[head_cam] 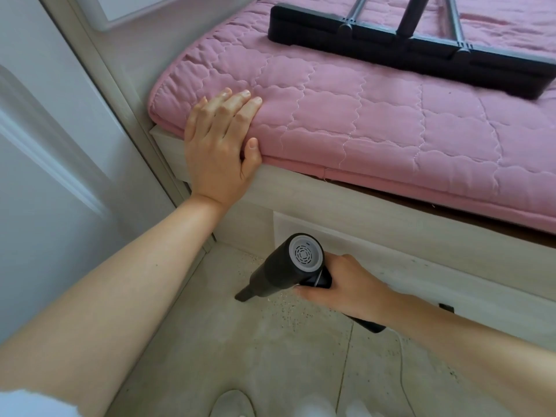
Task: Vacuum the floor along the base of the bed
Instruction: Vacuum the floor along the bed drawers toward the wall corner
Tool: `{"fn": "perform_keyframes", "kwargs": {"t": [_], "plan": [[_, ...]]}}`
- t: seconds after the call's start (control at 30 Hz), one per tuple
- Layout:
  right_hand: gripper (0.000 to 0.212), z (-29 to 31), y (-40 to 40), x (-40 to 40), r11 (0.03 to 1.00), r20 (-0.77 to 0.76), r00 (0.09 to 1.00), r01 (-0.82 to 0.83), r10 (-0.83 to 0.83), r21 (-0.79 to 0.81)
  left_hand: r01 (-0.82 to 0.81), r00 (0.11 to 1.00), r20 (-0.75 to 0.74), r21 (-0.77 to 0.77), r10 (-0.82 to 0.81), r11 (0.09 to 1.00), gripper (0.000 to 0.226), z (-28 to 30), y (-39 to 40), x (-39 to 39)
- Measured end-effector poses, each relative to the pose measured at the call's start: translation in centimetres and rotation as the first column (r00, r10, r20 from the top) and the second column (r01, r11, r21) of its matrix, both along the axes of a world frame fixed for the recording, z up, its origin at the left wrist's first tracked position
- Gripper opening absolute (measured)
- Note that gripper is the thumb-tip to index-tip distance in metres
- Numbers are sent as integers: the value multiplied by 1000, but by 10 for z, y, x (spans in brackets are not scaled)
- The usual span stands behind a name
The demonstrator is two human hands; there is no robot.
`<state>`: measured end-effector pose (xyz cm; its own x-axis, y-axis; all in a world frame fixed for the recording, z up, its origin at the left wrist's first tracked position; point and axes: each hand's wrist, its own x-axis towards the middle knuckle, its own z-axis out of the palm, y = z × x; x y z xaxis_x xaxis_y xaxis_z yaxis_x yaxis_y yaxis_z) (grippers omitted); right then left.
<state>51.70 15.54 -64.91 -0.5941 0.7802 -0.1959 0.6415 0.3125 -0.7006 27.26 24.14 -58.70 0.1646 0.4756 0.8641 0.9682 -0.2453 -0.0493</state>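
So the bed (pixel 346 206) takes up most of the upper right, a pale whitish frame with a pink quilted pad (pixel 376 127) lying on top, stitched in wavy lines. The pad's corner sits near the top left of the frame and its front edge hangs just over the frame's side rail. On the left there's a light grey door (pixel 51 145) with raised panels, right next to the end of the bed.

The floor (pixel 270 356) is pale greyish tile with a lot of dark specks and crumbs scattered over it, thickest right along the base of the bed and around the vacuum's nozzle.

Lying across the pad at the top is a long black bar (pixel 406 52) with metal rods and a black pole rising from it, can't tell exactly what it belongs to since the rest is cut off.

Left hand (pixel 219 145) lies flat on the pad's corner, fingers straight and close together on the quilting, thumb hooked over the front edge. It's just resting there, not holding anything.

Right hand (pixel 346 287) is down low by the bed base, fingers curled tight round the handle of a small black handheld vacuum (pixel 282 272). The vacuum points down and left, its narrow nozzle tip touching or almost touching the floor just in front of the bed frame, and the round grey vented back end faces up at the camera. A thin white cord (pixel 401 356) trails from the handle across the tiles.
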Motion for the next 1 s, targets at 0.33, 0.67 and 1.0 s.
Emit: {"fn": "perform_keyframes", "kwargs": {"t": [0.33,0.67,1.0], "plan": [[61,-17,3,-8,998,-10,1000,-4,4,60,3,1000,4,7,-3,1000,55,0,-1,1],[66,-21,6,-11,996,-28,999,49,-47,76,3,1000,10,8,-3,1000,55,0,0,1],[69,-26,7,-13,993,-36,996,89,-87,82,-15,1000,19,18,14,1000,56,-2,0,2]]}}
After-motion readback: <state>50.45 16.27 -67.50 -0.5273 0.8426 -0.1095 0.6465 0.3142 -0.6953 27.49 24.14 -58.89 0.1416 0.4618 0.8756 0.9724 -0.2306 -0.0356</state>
